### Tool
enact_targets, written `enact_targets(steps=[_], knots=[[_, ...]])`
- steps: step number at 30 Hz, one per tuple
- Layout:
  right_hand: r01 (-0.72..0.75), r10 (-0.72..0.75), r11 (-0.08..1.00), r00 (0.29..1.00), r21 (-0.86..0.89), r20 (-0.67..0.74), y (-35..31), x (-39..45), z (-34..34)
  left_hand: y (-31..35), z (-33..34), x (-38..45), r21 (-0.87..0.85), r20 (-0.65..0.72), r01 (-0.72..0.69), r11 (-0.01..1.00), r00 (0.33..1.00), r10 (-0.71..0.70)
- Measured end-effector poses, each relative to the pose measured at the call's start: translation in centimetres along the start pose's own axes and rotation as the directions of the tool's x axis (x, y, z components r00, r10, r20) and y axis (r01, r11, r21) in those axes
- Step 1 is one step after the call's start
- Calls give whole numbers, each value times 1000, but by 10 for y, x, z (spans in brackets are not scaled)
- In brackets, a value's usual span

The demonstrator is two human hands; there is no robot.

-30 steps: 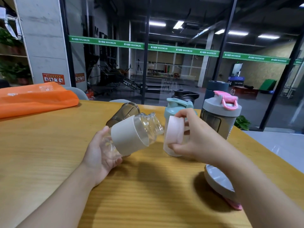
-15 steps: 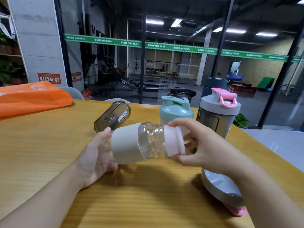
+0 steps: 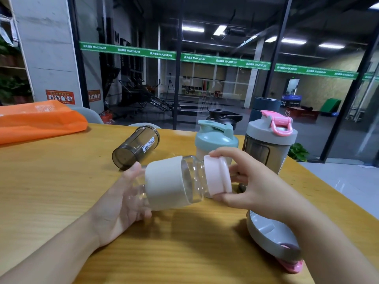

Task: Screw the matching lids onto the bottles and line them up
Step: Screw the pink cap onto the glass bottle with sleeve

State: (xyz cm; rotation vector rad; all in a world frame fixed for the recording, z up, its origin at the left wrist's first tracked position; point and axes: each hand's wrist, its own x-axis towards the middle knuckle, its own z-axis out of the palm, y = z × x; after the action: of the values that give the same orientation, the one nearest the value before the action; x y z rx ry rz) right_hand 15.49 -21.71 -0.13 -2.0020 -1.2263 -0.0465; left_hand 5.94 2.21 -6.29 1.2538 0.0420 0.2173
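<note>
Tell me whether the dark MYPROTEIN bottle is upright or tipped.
Tipped: the dark bottle lies on its side on the table, no lid on it.

smoky bottle: MYPROTEIN | green band: MAXIMUM | box: 03

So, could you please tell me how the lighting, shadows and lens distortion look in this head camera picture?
Head view: ceiling strip lights behind the glass glare white; the hands and the clear bottle throw soft shadows on the wooden table; the wide lens bends the green banner and tilts the pillars; the grey lid by the right forearm sits partly in shade.
</note>
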Motion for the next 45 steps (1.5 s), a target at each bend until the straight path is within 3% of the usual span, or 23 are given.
enact_targets(steps=[3, 12, 18, 22, 31, 45], knots=[[-18, 18, 995, 1000, 97, -9, 2, -2, -6, 0, 4, -3, -3, 121, -27, 1000, 992, 27], [-61, 56, 993, 997, 99, 60, -1, -2, -6, -7, 6, -1, 126, -56, -41, 991, 997, 48], [-153, 148, 983, 988, 97, 54, 6, 2, -4, -9, 9, -2, 164, -47, -121, 979, 990, 130], [-254, 245, 942, 967, 218, 65, 5, 4, 1, -9, 11, -3, 168, -30, -142, 976, 988, 149], [-295, 226, 867, 951, 401, 211, 7, -2, -15, -7, 9, 0, 127, -18, -118, 985, 992, 121], [-426, 405, 896, 899, 123, 165, 5, 2, -8, -9, 9, 0, 142, -2, -117, 983, 993, 119]])
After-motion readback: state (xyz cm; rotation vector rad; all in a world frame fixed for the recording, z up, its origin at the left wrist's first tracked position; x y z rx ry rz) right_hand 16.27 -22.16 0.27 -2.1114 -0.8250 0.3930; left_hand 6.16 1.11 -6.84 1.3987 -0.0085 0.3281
